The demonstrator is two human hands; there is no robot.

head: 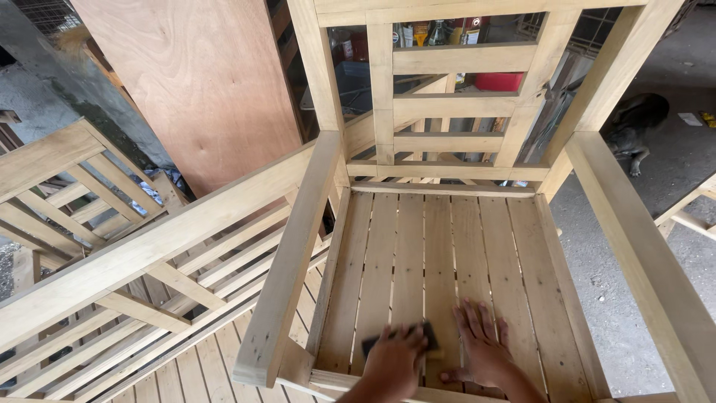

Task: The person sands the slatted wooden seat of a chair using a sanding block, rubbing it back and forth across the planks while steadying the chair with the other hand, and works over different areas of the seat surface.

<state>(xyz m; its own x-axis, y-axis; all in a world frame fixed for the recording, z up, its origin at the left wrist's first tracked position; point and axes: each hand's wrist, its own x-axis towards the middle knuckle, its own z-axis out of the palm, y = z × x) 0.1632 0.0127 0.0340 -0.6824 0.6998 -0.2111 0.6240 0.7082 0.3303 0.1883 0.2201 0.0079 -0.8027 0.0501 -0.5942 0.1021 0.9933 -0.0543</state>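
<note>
An unfinished pale wooden armchair (291,254) fills the view, its slatted seat (440,254) below me. My left hand (393,364) presses a dark sanding block (403,340) onto the front seat slats, fingers closed over it. Just to its right, my right hand (483,349) lies flat on the slats, fingers spread, holding nothing. The chair's slatted backrest (447,104) rises at the far side. Both forearms leave the frame at the bottom edge.
A second unfinished slatted bench (112,298) stands against the chair's left arm. A plywood sheet (201,82) leans at the back left. Shelves with cans and a red box (498,80) show behind the backrest. A dark dog (634,123) lies on the concrete floor at right.
</note>
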